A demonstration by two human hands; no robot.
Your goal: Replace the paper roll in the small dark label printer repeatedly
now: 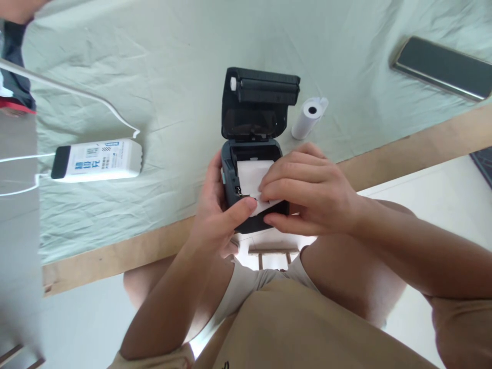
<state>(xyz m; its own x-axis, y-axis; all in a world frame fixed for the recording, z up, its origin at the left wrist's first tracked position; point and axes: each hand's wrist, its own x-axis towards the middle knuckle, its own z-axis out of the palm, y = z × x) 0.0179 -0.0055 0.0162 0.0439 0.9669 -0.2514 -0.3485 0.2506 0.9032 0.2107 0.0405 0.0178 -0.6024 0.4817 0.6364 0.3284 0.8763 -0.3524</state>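
Printer (227, 166) sits mid-scene by the near edge, lid (255, 122) flipped to the far side, so the inside faces the person. Left to right from where I'm standing: a white power brick (98, 161) lies well apart, which looks handy for keeping its cables off the work. Left hand (213, 218) has its fingers curled round the printer's left side, thumb over the near rim, I'd guess to steady it. Right hand (321, 189) has fingers bunched together, tips on the white paper (249, 177) inside; can't tell if they're pinching it. Paper roll (302, 125) stands just right, within easy reach. Dark slab, maybe a phone (442, 66), is far right.

Surface has a wrinkly pale green cloth (169, 87) and a bare wood edge (126, 256). Pale floor (88, 307) below, someone else's arm (19, 9) at far left.
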